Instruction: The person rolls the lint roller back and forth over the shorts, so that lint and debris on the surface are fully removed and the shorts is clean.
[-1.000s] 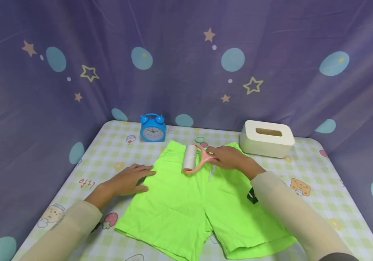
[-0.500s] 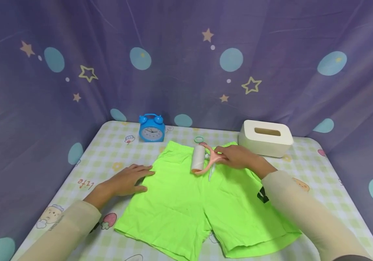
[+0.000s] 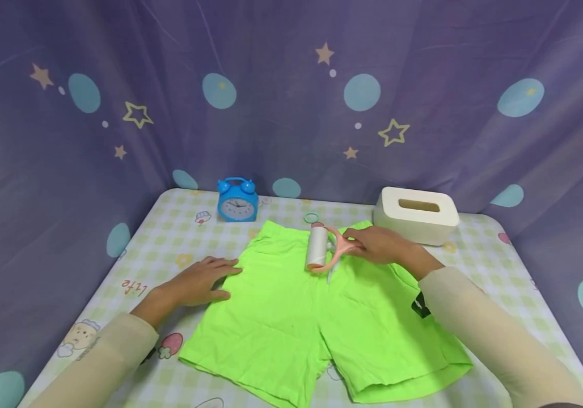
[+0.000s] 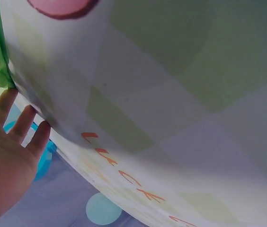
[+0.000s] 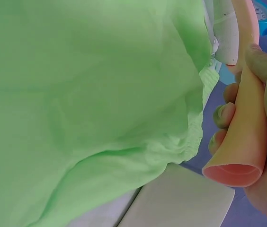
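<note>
Neon green shorts (image 3: pixel 271 306) lie spread flat on the table, waistband towards the back. My right hand (image 3: pixel 380 245) grips the pink handle of a lint roller (image 3: pixel 317 248), whose white roll sits on the shorts near the waistband and drawstring. In the right wrist view, fingers and thumb wrap round the hollow handle (image 5: pixel 247 123). My left hand (image 3: pixel 202 281) rests at the left edge of the shorts, fingers extended and fingertips on the fabric. The left wrist view shows those spread fingers (image 4: pixel 22 125) beside a bit of green cloth.
A blue alarm clock (image 3: pixel 237 201) stands at the back left of the checked tablecloth (image 3: pixel 169 249). At the back right is a white tissue box (image 3: pixel 416 218), close to the right hand. A small green ring (image 3: pixel 311 217) lies behind the waistband. Purple curtain (image 3: pixel 291 141) surrounds the table.
My right hand has moved the lint roller to the right along the upper part of the shorts, from left of the drawstring towards it. The left hand has stayed in place.
</note>
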A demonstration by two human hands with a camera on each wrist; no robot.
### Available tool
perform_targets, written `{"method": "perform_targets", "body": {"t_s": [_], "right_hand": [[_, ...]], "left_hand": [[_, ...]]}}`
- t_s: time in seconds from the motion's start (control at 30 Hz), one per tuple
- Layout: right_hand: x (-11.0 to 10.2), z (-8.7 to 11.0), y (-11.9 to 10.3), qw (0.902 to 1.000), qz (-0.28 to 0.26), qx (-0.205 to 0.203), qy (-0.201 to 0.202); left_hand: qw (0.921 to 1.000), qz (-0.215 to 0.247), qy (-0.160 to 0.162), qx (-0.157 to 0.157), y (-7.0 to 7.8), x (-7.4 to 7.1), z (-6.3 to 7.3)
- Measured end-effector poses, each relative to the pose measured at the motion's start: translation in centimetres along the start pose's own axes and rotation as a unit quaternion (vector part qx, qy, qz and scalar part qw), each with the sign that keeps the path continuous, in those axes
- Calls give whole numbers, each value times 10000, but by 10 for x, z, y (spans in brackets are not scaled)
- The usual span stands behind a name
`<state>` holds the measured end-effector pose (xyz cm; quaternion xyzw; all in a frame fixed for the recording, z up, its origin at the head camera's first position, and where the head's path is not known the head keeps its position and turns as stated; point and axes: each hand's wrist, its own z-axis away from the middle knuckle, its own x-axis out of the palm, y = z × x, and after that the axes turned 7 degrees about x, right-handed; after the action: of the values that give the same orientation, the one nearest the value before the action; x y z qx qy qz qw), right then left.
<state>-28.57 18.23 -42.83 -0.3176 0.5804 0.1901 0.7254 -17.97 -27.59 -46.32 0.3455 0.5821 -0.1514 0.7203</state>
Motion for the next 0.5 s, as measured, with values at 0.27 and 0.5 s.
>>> {"method": "perform_targets", "body": {"t_s": [0.27, 0.5], "right_hand": [[-2, 8, 8, 10000, 36, 30, 63], [-2, 19, 17, 9993, -80, -183, 312]], "left_hand": [[10000, 6, -41, -81, 2, -3, -1], [9999, -36, -79, -99, 2, -4, -1]]}}
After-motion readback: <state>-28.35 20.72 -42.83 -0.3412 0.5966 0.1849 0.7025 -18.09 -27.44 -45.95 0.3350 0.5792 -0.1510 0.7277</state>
